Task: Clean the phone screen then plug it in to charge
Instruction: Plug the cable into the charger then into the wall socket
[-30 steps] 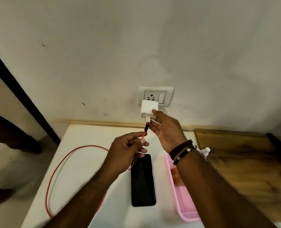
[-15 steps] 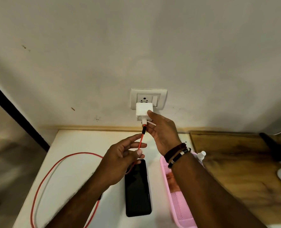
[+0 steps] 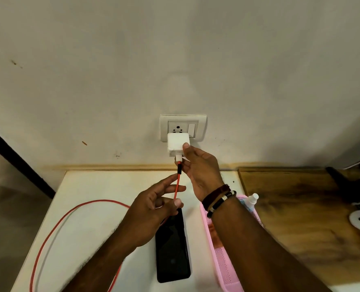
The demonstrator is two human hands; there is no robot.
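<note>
A black phone (image 3: 172, 247) lies face up on the white table (image 3: 86, 224), its screen dark. A white charger brick (image 3: 177, 146) sits at the wall socket (image 3: 183, 127). My right hand (image 3: 200, 167) grips the brick from below and the right, thumb on its face. A red cable (image 3: 177, 186) runs down from the brick's underside. My left hand (image 3: 155, 209) holds that cable loosely between thumb and fingers, just above the phone's top end. The cable's other end is hidden under my left arm.
The rest of the red cable (image 3: 54, 226) loops over the table's left side. A pink mesh basket (image 3: 223, 260) stands right of the phone, with a white bottle (image 3: 252, 199) behind my right wrist. A wooden surface (image 3: 297, 209) lies further right.
My left hand has slid down the cable, away from the plug, and its fingers have spread. The right hand stays on the charger brick. The camera has shifted slightly.
</note>
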